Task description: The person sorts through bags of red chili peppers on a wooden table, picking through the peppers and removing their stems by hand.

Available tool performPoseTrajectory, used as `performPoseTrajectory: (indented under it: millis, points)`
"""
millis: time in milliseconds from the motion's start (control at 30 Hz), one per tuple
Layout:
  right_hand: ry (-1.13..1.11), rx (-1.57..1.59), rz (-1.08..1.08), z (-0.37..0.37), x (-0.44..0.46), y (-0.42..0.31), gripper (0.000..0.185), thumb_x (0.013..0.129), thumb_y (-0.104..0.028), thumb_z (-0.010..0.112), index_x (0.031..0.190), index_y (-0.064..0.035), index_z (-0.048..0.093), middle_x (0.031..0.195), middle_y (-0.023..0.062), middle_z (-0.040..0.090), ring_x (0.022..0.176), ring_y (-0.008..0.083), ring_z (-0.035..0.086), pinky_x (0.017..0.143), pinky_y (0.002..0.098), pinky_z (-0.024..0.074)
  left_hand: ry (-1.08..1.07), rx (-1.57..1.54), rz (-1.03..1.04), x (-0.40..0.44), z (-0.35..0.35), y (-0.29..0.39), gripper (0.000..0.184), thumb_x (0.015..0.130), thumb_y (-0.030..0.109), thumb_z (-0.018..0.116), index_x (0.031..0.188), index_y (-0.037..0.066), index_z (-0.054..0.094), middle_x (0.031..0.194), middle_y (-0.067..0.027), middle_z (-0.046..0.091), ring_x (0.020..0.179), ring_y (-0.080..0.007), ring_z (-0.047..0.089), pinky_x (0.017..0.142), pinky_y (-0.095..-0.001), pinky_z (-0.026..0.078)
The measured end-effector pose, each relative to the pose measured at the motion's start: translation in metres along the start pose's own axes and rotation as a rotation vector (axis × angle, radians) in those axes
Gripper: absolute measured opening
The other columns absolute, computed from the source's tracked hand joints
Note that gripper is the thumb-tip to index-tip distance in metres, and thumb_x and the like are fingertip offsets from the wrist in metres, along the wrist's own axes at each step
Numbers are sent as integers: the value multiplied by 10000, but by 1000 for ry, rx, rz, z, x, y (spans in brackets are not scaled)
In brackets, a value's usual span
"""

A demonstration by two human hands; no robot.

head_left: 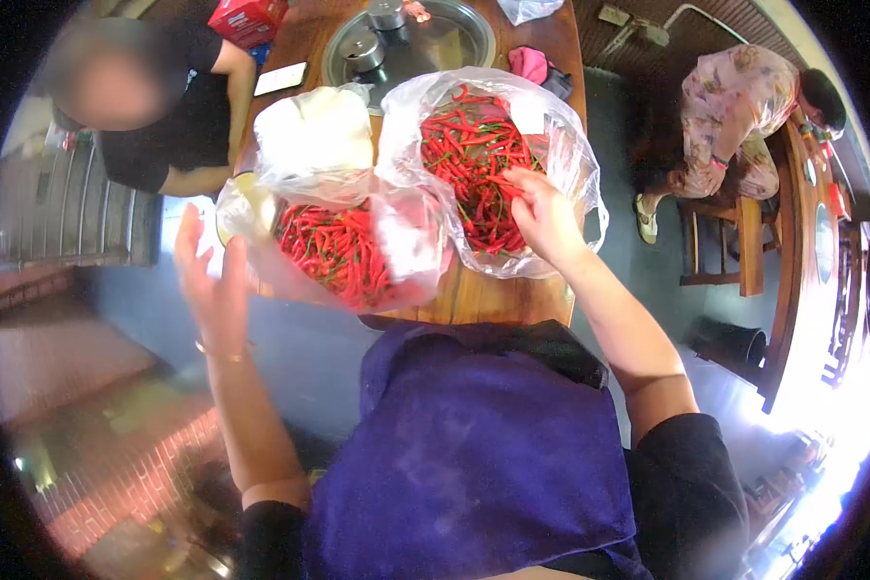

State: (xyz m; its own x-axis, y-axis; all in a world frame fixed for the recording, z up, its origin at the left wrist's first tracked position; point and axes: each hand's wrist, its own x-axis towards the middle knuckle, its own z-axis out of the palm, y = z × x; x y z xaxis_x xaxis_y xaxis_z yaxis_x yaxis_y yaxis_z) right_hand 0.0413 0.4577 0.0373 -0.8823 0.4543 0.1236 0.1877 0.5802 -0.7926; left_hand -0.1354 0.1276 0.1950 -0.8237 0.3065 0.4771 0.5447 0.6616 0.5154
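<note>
My right hand reaches into the clear plastic bag on the right, its fingers closed on a red chili pepper. Many red chilies with green stems fill that bag. A second clear bag stands to its left at the table's near edge, with more red chilies in it. My left hand is raised just left of this second bag, slightly blurred. Its fingers are apart and hold nothing.
Behind the bags, the wooden table bears a white plastic bundle, a round metal tray with metal containers, a phone and a pink pouch. One person sits at left; another sits farther right.
</note>
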Motion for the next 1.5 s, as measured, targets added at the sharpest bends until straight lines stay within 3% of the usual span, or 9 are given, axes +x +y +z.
performPoseTrajectory:
  millis: [133,200,267,433,567,700,1000,1400,1500]
  points:
    - [-242,-285,-82,2,29,19,483,792,-74,583,1273,-65,541,1350,203,487,1169,368,547,987,427,450,-113,-766,170,-17,42,116,465,837,25,578,1290,-42,489,1275,-177,553,1099,-277,581,973,-410,418]
    - [-527,-511,-51,-9,37,17,555,800,-139,607,1341,-103,485,1446,213,385,1177,374,546,973,421,460,-590,-707,325,-29,84,145,330,877,97,587,1173,-50,585,1175,-205,605,1096,-331,587,945,-413,460]
    - [-596,-663,-182,-22,35,46,734,756,-253,695,1416,-147,392,1508,236,246,1257,471,430,1037,465,405,-938,-453,418,-61,144,160,521,780,162,698,1266,51,550,1252,-184,560,1151,-345,538,999,-444,417]
    - [-733,-695,-25,-74,33,32,868,699,-354,767,1431,-99,376,1470,245,324,1253,447,443,1029,446,414,-887,195,583,-125,215,125,461,749,225,700,1188,121,604,1052,-101,616,1013,-249,591,984,-438,402]
    - [-730,-516,96,-79,44,50,838,730,-358,751,1419,-56,381,1395,247,432,1206,411,499,1001,432,434,-895,127,591,-112,223,108,148,788,159,552,796,152,700,739,-30,617,745,-256,621,836,-429,448]
    - [-674,-309,65,-83,70,62,817,746,-345,745,1407,-26,386,1348,249,482,1165,383,543,984,410,440,-562,-171,475,-46,194,129,88,707,71,657,774,122,682,755,-63,598,741,-283,591,710,-417,466]
    - [-606,-289,-51,-69,82,83,966,617,-384,823,1401,-21,392,1303,256,505,1209,392,487,1022,407,401,-845,-62,608,-108,212,135,85,729,189,602,738,194,687,769,-26,570,830,-226,603,910,-409,451]
    - [-432,-582,78,-12,85,33,1027,570,-592,787,1442,-221,393,1413,219,419,1254,483,402,1084,542,273,-838,13,571,-120,192,125,106,732,187,593,755,197,696,784,-40,564,834,-239,598,943,-429,419]
    - [-513,-576,96,6,73,17,1017,575,-574,800,1450,-296,363,1483,183,325,1308,463,347,1024,610,339,-808,38,550,-126,189,124,108,739,192,589,754,192,696,792,-45,571,836,-240,602,959,-441,412]
